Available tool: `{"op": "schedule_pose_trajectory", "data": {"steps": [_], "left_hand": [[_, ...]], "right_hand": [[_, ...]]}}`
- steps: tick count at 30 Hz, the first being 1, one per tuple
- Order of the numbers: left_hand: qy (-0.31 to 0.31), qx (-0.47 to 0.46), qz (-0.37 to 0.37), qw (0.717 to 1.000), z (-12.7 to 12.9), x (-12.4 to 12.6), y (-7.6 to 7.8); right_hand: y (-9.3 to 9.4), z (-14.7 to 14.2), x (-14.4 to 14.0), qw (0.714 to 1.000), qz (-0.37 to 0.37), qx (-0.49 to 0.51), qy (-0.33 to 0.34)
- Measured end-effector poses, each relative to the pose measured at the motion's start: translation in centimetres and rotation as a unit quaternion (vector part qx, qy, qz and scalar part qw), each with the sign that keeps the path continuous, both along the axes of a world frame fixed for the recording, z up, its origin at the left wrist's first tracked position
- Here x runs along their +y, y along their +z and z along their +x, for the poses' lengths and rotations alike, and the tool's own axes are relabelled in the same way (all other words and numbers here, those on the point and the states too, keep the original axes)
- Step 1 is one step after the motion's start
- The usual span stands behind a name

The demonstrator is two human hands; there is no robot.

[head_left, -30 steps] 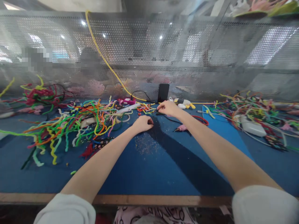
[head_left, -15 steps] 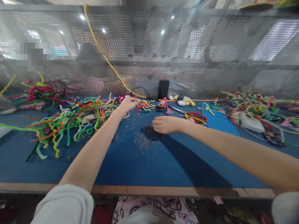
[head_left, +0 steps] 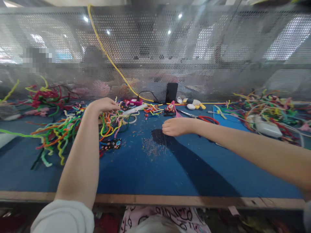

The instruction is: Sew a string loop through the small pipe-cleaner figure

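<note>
My left hand (head_left: pixel 105 105) is over the heap of fuzzy coloured pipe cleaners (head_left: pixel 65 132) on the left, its fingers bent together and pointing right. Whatever the fingertips may pinch is hidden. Low over the blue tabletop (head_left: pixel 136 171), my right hand (head_left: pixel 177 126) is closed on thin, thread-like wires (head_left: pixel 165 144), whose ends hang below the fingers. Small colourful scraps (head_left: pixel 152 146) lie scattered beside it. Between the hands, farther back, are short coloured pieces (head_left: pixel 153 110) and a pink-tasselled item (head_left: pixel 173 107). A black floral strip (head_left: pixel 111 144) lies near my left forearm.
Red-handled scissors (head_left: pixel 207 119) lie behind my right wrist. A phone (head_left: pixel 171 93) leans on the perforated metal screen (head_left: pixel 150 58). At right are another strand pile (head_left: pixel 257 110) and a white adapter (head_left: pixel 268 126). A yellow cable (head_left: pixel 114 66) hangs across the screen.
My left hand has moved left, from beside the short coloured pieces to over the pipe-cleaner heap. The white strip and black floral strip now show. My right hand stays closed in nearly the same place.
</note>
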State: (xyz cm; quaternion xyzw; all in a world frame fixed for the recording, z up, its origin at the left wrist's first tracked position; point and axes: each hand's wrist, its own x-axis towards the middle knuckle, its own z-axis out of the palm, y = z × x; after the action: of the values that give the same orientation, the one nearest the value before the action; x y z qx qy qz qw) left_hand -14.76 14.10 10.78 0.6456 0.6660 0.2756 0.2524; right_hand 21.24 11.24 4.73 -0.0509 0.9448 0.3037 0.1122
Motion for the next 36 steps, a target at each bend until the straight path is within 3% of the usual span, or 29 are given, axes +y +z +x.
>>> {"op": "schedule_pose_trajectory", "data": {"steps": [4,7,10,21,27,36], "left_hand": [[-0.027,0.097,-0.074,0.992,3.0,1.5,-2.5],[-0.037,0.123,-0.069,0.989,5.7,2.3,-4.8],[-0.042,0.143,-0.073,0.986,6.8,2.4,-5.9],[-0.083,0.177,-0.131,0.972,3.7,1.3,-2.8],[-0.100,0.164,-0.138,0.972,3.4,1.4,-3.2],[-0.068,0.249,0.072,0.963,3.2,3.1,-5.3]], "right_hand": [[-0.1,-0.6,0.0,1.000,-0.003,-0.023,0.000],[0.0,-1.2,-0.2,0.999,-0.002,-0.032,-0.010],[0.1,-1.5,-0.3,0.999,-0.001,-0.036,-0.023],[0.9,-1.9,-0.4,0.998,-0.011,-0.030,-0.053],[0.1,-1.2,0.4,0.996,-0.023,-0.066,-0.056],[0.6,-2.1,-0.1,0.991,-0.085,-0.064,-0.083]]}}
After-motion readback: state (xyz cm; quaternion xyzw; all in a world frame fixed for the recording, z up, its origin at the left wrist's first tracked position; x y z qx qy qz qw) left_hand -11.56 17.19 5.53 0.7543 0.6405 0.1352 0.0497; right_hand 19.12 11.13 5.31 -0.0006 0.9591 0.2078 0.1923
